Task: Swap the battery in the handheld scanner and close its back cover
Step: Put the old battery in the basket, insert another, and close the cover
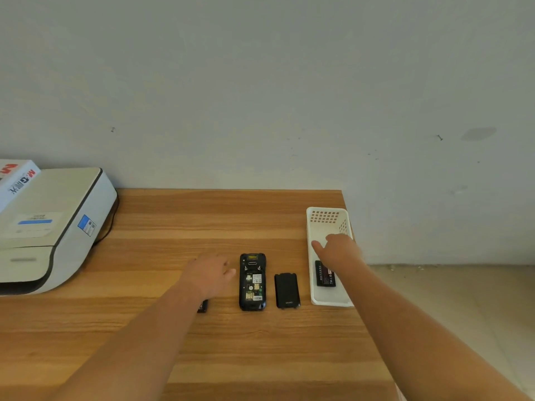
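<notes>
The black handheld scanner (252, 282) lies face down in the middle of the wooden table, its battery bay bare and showing labels. Its black back cover (287, 290) lies loose just to its right. A black battery (324, 274) rests inside the white basket (330, 298) at the right edge. My right hand (337, 250) hovers over the basket above that battery, fingers spread, holding nothing. My left hand (209, 272) is just left of the scanner, palm down with fingers apart. A second black battery (203, 306) peeks out from under my left forearm.
A white printer (49, 227) with a black cable takes the table's back left, with a white box (17, 178) on top. The table (202, 215) ends at the wall behind and at its right edge beside the basket.
</notes>
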Demonstrator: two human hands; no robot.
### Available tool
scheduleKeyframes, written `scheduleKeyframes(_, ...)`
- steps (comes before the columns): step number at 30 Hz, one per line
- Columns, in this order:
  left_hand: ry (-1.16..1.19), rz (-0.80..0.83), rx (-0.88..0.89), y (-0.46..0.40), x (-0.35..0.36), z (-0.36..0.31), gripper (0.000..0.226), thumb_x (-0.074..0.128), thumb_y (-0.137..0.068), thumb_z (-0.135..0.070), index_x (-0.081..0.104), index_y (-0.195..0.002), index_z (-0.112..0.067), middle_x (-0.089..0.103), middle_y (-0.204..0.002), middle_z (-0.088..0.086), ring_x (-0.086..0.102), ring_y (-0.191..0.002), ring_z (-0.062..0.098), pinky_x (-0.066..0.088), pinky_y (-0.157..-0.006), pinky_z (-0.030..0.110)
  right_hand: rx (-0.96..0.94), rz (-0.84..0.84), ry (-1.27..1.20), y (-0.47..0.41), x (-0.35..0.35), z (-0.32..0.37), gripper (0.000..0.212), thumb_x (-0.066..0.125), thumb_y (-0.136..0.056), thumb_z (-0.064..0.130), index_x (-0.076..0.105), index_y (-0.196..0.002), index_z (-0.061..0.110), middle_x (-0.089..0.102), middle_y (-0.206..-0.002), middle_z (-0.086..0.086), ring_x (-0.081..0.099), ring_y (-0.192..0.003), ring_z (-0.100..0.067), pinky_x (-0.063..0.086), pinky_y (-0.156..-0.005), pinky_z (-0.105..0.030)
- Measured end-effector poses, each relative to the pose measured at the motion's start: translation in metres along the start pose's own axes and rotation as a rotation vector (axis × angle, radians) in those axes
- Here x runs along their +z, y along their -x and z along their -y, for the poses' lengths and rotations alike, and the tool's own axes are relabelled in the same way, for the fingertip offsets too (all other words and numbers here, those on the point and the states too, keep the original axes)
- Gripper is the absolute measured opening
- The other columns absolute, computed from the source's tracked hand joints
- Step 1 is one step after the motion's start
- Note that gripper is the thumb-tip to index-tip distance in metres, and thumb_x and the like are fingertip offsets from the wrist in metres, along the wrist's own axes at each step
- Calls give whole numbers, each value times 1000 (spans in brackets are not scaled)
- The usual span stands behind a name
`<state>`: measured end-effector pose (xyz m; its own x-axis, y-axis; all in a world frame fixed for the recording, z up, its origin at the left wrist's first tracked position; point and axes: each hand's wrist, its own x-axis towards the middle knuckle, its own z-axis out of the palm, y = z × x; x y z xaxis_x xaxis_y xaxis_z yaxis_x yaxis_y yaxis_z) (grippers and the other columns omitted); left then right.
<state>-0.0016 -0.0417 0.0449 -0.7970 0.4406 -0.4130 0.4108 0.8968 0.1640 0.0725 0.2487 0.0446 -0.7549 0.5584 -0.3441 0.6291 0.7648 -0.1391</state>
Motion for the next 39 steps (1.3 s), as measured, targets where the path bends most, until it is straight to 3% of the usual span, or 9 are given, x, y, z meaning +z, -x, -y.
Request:
scheduleKeyframes(2,5,5,4,-3,-5,2,41,40,-98,-48,55,-126,-22,60,-119,-2,55,-107,17,45,-98,40,-99,-26,-11,8,-10,13,59,41,-93,60,50,-136,20,60,-126,-4,57,-113,-25,50,-91,-41)
scheduleKeyframes(4,19,2,0,-4,-8,8,42,39,-98,-49,56,-125,-22,60,-118,-1,55,-106,17,46,-98,40,-198,-12,17,17,-18,31,63,40,-92,61,46,-140,20,53,-138,-5,49,-125,-27,39,-107,-45)
scheduleKeyframes(8,63,-17,-16,-2,-10,27,42,40,-97,-49,55,-126,-23,59,-119,-1,54,-108,16,45,-99,38,-365,47,113,29,-14,67,68,37,-93,63,35,-148,23,38,-153,-5,35,-139,-27,27,-116,-47)
scheduleKeyframes(14,56,-10,-70,6,-7,61,34,41,-97,-47,57,-113,-22,59,-106,-4,52,-97,15,45,-95,38,-454,105,159,35,13,102,63,39,-91,62,45,-140,21,49,-139,-6,49,-124,-27,48,-95,-43)
scheduleKeyframes(20,46,14,-106,16,4,88,36,39,-97,-47,55,-119,-23,60,-113,-3,53,-102,16,46,-95,38,-456,162,136,32,36,117,49,44,-89,57,58,-118,21,58,-112,-2,57,-100,-23,51,-74,-35)
scheduleKeyframes(24,72,48,-115,18,12,97,34,40,-98,-44,54,-121,-23,59,-116,-2,52,-104,16,43,-97,38,-450,188,133,29,48,120,47,45,-89,56,57,-118,21,57,-112,-2,56,-99,-22,52,-76,-35)
scheduleKeyframes(30,71,65,-97,13,20,102,28,43,-97,-44,55,-114,-26,59,-114,-4,51,-104,15,42,-96,38,-425,208,120,30,59,121,54,45,-91,55,50,-134,23,56,-127,-2,56,-110,-23,50,-76,-34)
scheduleKeyframes(35,12,91,-32,5,29,101,42,51,-91,-46,52,-127,-23,54,-127,-3,47,-115,19,41,-99,40,-403,211,125,31,64,111,55,44,-91,54,48,-136,23,59,-124,-3,58,-106,-23,49,-70,-33)
scheduleKeyframes(39,-61,130,47,3,49,96,59,59,-88,-43,41,-140,-22,41,-142,-1,39,-128,22,34,-107,43,-399,221,132,33,64,99,47,43,-93,50,52,-128,21,60,-111,-4,58,-99,-23,54,-79,-38)
